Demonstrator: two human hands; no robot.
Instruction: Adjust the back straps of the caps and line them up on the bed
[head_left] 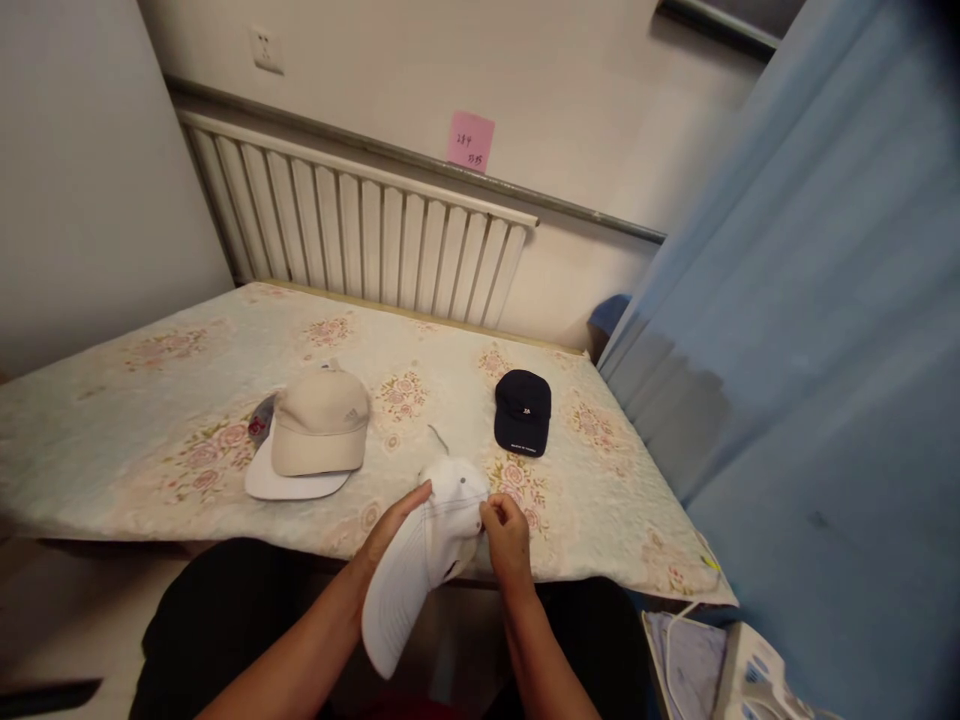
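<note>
A white baseball cap [405,575] is held up at the near edge of the bed, its brim pointing down toward me. My left hand [391,518] grips it on the left side, thumb along the crown near the brim. On the other side, my right hand [507,530] pinches the crown's edge between thumb and fingers. To the left lies a beige cap [319,420], resting over a white-brimmed cap [289,480] with a grey and red part showing. A black cap [523,410] with small white marks sits alone to the right.
The caps lie on a flowered bed cover [420,350]. Behind it stand a white radiator [360,225] and a wall with a pink note [471,141]. A blue curtain [810,330] hangs at the right, above a box with a white cable [673,650].
</note>
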